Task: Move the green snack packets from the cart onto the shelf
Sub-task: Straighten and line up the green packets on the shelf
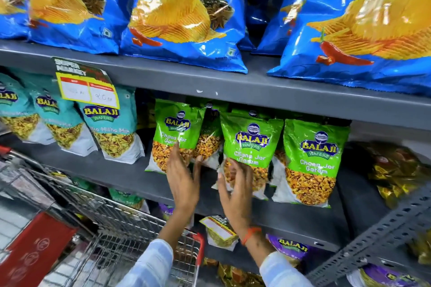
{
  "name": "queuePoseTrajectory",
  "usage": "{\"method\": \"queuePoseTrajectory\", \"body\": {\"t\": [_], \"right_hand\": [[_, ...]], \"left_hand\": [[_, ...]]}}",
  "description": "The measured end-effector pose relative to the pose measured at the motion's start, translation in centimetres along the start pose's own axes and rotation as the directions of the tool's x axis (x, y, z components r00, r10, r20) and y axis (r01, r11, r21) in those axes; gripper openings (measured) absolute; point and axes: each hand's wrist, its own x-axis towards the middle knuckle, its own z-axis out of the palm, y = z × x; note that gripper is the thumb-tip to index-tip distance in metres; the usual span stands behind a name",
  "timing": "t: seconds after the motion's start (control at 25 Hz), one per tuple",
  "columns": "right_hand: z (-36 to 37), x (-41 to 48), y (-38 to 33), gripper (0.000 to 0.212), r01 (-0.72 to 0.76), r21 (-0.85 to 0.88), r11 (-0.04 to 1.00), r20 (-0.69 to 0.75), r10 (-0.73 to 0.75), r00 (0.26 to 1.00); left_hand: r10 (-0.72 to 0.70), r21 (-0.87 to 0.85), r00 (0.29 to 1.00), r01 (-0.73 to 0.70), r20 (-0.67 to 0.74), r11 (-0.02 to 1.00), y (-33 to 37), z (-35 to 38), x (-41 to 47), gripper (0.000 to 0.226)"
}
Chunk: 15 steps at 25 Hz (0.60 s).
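Though light, the green packets point(250, 147) look crinkly and slick; open left hand point(184, 178) and right hand point(235, 191) steady lower edges, best pinched there.

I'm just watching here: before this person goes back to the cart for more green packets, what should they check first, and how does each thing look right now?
1. Left green packet upright: ok; left hand steadies it.
2. Middle green packet settled: not ok; it tilts against the right hand.
3. Right green packet standing alone: ok.
4. Free space on the shelf: ok, a gap beside the teal packets.
5. More green packets in the cart: cannot tell.
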Motion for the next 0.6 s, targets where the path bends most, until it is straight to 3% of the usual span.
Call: {"method": "queuePoseTrajectory", "body": {"t": [0.12,0.2,0.28,0.4,0.48,0.6], "right_hand": [[6.6,2.7,0.3,0.040,-0.119,-0.035,0.992,0.292,0.124,0.948],[9.8,3.9,0.6,0.051,-0.277,-0.069,0.959,0.481,0.275,0.833],[11.1,4.2,0.6,0.049,-0.361,-0.092,0.928,0.565,0.347,0.749],[11.1,3.2,1.3,0.043,-0.385,-0.034,0.922,0.473,0.354,0.806],[10.6,2.1,2.1,0.044,-0.363,-0.002,0.932,0.371,0.338,0.865],[9.8,2.0,2.7,0.056,-0.361,0.020,0.932,0.342,0.333,0.878]], "left_hand": [[-0.175,0.044,0.984,0.174,0.015,0.984,-4.4,-1.8,4.5,0.072],[-0.344,0.039,0.929,0.342,0.135,0.939,-7.3,-3.0,7.1,0.067],[-0.399,-0.018,0.875,0.419,0.275,0.908,-8.7,-3.8,8.0,0.052],[-0.354,-0.116,0.873,0.411,0.335,0.904,-8.4,-4.4,7.2,0.023],[-0.307,-0.210,0.890,0.389,0.339,0.897,-7.4,-4.0,5.9,0.027],[-0.279,-0.291,0.898,0.383,0.340,0.877,-6.1,-2.8,4.9,0.029]]}}
